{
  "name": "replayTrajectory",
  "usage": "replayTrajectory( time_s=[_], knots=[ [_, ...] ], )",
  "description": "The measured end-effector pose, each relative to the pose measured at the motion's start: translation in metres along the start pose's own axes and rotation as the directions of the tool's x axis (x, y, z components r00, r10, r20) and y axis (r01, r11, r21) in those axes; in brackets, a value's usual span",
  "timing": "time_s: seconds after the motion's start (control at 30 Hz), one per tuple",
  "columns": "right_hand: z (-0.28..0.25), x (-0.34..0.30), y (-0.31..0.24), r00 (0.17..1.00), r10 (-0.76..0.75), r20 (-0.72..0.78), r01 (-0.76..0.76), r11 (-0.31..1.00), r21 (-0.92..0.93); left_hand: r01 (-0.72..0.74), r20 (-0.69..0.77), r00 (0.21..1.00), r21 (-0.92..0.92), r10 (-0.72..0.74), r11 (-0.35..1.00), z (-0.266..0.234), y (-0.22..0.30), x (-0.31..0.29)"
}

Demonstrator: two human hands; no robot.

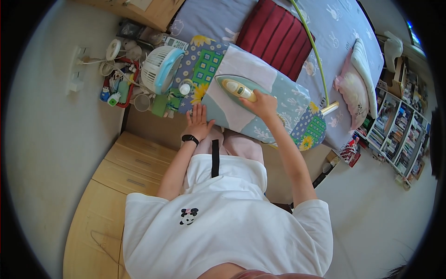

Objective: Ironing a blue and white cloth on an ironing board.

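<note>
My right hand (263, 105) is wrapped round the handle of a clothes iron (231, 86) with a yellow and white body. The iron's soleplate lies on a pale green and whitish cloth (239, 118) with leaf prints. This cloth is spread over an ironing board (314, 128) with a sunflower-patterned cover. My left hand (198, 123) rests flat with fingers stretched on the cloth's near left edge, a black watch on its wrist. Beyond its fingertips, a small clear bottle (185, 88) with a white top stands on the board's left end.
Left of the board stand a white and blue fan (161, 69) and a red-rimmed tray (134, 88) of small items. Behind lies a bed with a dark red striped cushion (274, 37) and a thin green rod (316, 53). A wooden cabinet (125, 162) stands at near left, a bookshelf (395, 125) at right.
</note>
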State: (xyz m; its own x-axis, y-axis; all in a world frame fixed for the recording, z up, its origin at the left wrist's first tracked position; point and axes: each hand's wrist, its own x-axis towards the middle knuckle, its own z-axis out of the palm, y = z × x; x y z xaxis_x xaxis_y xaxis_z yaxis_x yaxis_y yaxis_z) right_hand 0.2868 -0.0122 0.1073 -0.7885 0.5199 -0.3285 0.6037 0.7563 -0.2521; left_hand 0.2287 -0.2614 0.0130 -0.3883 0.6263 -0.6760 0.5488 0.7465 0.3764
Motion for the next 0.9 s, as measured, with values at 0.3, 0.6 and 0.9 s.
replayTrajectory(
  time_s=[0.3, 0.6, 0.9],
  knots=[
    [-0.014, 0.026, 0.006, 0.988, 0.154, 0.007, -0.154, 0.988, 0.022, -0.003, 0.046, 0.999, -0.018, 0.004, 1.000, -0.001, -0.002, 0.001],
    [-0.042, 0.072, 0.020, 0.881, 0.404, -0.248, -0.321, 0.894, 0.313, 0.006, 0.089, 0.996, 0.031, -0.009, 0.999, -0.007, 0.005, 0.000],
    [-0.052, 0.008, 0.002, 1.000, -0.029, -0.004, 0.029, 0.993, 0.117, 0.032, 0.097, 0.995, 0.014, -0.033, 0.999, -0.006, 0.002, 0.002]
  ],
)
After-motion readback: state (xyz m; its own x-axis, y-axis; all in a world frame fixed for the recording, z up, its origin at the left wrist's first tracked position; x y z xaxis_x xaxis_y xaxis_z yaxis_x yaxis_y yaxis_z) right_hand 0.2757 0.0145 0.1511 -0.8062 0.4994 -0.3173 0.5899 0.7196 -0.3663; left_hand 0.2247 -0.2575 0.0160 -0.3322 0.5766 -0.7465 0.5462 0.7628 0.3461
